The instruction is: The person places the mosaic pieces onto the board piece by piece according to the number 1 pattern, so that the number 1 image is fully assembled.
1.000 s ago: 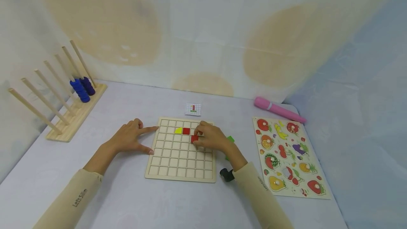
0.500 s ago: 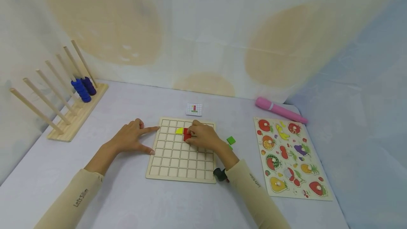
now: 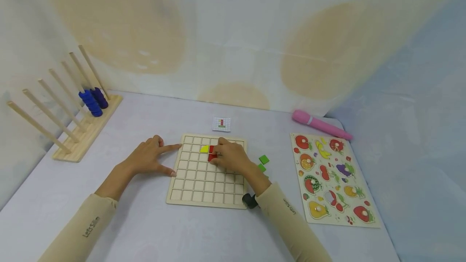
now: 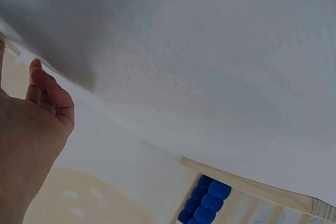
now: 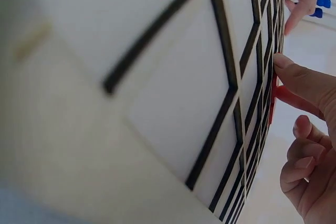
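A wooden grid board lies flat in the middle of the table. My left hand rests at its left edge, thumb and index finger spread and their tips right at the rim. On the board sit a yellow tile with one slanted corner and, just right of it, a red square tile. My right hand pinches a second red tile directly below the first, low over the grid. That hand partly covers both red tiles. In the right wrist view, thumb and index finger meet at the red tile.
Several green tiles lie right of the board, near a small black object beside my right sleeve. A pattern card lies behind the board. Further out are a fruit puzzle, a pink stick and a peg rack with blue beads.
My right hand has moved left, bringing the second red tile under the first one. More of the green tiles now shows. The left hand has stayed at the board's edge.
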The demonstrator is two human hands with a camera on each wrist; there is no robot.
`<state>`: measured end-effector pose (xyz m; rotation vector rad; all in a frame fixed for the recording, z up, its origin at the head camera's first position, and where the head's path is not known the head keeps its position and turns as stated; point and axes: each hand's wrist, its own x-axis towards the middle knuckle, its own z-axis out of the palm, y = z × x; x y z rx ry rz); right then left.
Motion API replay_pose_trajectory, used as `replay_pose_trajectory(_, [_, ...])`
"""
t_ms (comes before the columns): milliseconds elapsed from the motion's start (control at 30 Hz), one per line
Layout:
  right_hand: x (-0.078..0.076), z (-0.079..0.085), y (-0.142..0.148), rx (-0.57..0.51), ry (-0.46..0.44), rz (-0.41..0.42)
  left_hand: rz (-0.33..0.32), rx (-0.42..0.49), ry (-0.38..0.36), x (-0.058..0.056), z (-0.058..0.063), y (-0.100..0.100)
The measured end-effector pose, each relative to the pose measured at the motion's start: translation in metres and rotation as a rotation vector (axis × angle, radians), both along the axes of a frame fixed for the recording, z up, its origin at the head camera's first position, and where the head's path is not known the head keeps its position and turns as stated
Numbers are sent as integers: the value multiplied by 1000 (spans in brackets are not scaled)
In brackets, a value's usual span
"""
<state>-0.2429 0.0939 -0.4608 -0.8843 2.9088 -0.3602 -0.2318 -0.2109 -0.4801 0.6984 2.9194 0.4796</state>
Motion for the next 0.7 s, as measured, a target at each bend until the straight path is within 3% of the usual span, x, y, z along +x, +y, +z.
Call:
replay_pose_trajectory(167, [0, 0, -1, 18, -20, -20, 13, -5, -13, -1, -2, 0])
replay_pose_trajectory(300, [2, 4, 3, -37, -59, -27, 24, -10, -29, -2, -2, 0])
replay_pose_trajectory(467, [6, 11, 18, -123, -106, -26, 28, -11, -35, -1, -2, 0])
replay_pose_trajectory(700, [11, 16, 42, -133, -207, -73, 26, -8, -34, 0, 0, 1])
